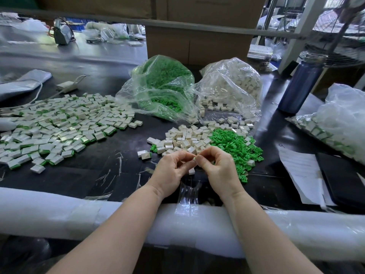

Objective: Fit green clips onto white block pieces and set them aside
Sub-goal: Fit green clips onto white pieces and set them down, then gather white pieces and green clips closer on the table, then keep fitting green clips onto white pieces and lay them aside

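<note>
Both hands met just above the near edge of the dark counter (102, 169), fingers curled inward. The left hand (171, 171) and the right hand (218, 168) together pinched one small white block piece (194, 159) between their fingertips; whether a clip was already on it could not be told, since the fingers covered most of it. Another small white piece (191, 171) showed just below, between the two hands. Just beyond the knuckles lay a loose heap of plain white blocks (185, 140), boxy and hard-edged with a matte plastic look, and touching its right side a heap of green clips (235, 145), bright, small and prong-shaped. Well to the left spread a wide, flat pile of finished pieces (59, 127), white blocks with a green strip showing along one edge. Two finished pieces (144, 154) sat apart, near the left hand. Farther back stood two crinkled clear plastic bags, one full of green clips (162, 86), the other of white blocks (233, 86), its mouth spilling onto the counter. A soft white foam roll (59, 212), taped with glossy clear tape, padded the counter's near edge under both forearms. A dark blue bottle (302, 84) stood at the right.
</note>
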### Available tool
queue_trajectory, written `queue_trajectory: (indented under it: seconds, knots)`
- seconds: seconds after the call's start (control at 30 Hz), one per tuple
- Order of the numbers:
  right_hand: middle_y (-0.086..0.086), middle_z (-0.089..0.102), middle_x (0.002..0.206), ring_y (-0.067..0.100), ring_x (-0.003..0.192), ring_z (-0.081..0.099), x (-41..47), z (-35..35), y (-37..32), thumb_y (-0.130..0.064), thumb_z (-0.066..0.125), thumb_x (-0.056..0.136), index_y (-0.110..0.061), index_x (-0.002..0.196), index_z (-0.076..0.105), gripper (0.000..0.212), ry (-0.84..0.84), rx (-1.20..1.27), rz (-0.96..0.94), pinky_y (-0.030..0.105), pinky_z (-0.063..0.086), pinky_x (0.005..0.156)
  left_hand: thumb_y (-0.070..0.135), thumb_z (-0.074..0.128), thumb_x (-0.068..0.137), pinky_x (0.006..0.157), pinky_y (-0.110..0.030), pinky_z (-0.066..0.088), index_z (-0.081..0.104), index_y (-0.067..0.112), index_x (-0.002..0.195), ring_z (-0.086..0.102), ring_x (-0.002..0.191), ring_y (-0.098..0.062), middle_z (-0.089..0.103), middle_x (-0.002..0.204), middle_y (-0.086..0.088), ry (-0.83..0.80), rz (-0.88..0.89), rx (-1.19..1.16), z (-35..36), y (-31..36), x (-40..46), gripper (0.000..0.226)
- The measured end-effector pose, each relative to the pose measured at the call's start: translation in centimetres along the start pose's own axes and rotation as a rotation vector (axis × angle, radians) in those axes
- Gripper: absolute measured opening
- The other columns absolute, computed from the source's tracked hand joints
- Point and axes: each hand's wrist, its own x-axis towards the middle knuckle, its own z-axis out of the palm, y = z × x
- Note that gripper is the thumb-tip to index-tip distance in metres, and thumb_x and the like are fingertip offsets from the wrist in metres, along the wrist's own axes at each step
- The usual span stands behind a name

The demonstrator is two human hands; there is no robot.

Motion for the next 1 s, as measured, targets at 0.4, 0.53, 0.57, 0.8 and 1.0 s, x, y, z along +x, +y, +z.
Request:
queue_trajectory:
  seconds: [0.4, 0.53, 0.57, 0.8, 1.0]
  knots:
    - [0.007, 0.066, 0.078, 0.019, 0.075, 0.06, 0.1, -0.2, 0.2, -0.015, 0.067, 0.085, -0.009, 0.079, 0.065, 0.008, 0.172, -0.06, 0.005, 0.024, 0.049, 0.069, 0.005, 0.059, 0.088, 0.085, -0.017, 0.045, 0.07, 0.012, 0.105, 0.057, 0.084, -0.017, 0.052, 0.098, -0.003, 0.674, -0.056, 0.2, -1.1, -1.1, 0.7, 0.021]
    - [0.007, 0.066, 0.081, 0.019, 0.076, 0.06, 0.2, -0.4, 0.5, -0.017, 0.066, 0.085, -0.009, 0.079, 0.066, 0.01, 0.231, -0.114, 0.018, 0.019, 0.046, 0.068, -0.002, 0.056, 0.088, 0.085, 0.002, 0.027, 0.065, 0.002, 0.111, 0.046, 0.094, -0.013, 0.041, 0.113, -0.008, 0.72, -0.13, 0.276, -1.3, -1.3, 0.7, 0.026]
    - [0.006, 0.066, 0.081, 0.017, 0.075, 0.059, 0.2, -0.5, 0.5, -0.018, 0.066, 0.086, -0.01, 0.079, 0.065, 0.01, 0.249, -0.135, 0.016, 0.016, 0.044, 0.066, -0.002, 0.055, 0.088, 0.089, -0.003, 0.028, 0.063, 0.0, 0.115, 0.047, 0.099, -0.015, 0.04, 0.12, -0.011, 0.709, -0.159, 0.296, -1.3, -1.3, 0.7, 0.028]
    - [0.007, 0.062, 0.088, 0.018, 0.078, 0.052, 0.4, -1.1, 0.8, -0.017, 0.064, 0.086, -0.01, 0.08, 0.065, 0.009, 0.427, -0.258, 0.079, 0.031, 0.043, 0.076, 0.003, 0.052, 0.089, 0.103, -0.023, 0.024, 0.055, -0.007, 0.112, 0.033, 0.123, -0.032, 0.025, 0.137, -0.019, 0.658, -0.326, 0.4, -1.3, -1.4, 0.8, 0.025]
    - [-0.004, 0.057, 0.095, 0.023, 0.104, 0.05, 0.4, -1.3, 0.8, -0.019, 0.059, 0.089, -0.02, 0.088, 0.067, 0.008, 0.414, -0.406, 0.225, 0.034, 0.029, 0.087, 0.006, 0.053, 0.09, 0.114, -0.029, 0.013, 0.045, -0.006, 0.129, 0.016, 0.137, -0.032, 0.015, 0.148, -0.017, 0.564, -0.307, 0.488, -1.2, -1.3, 0.6, 0.042]
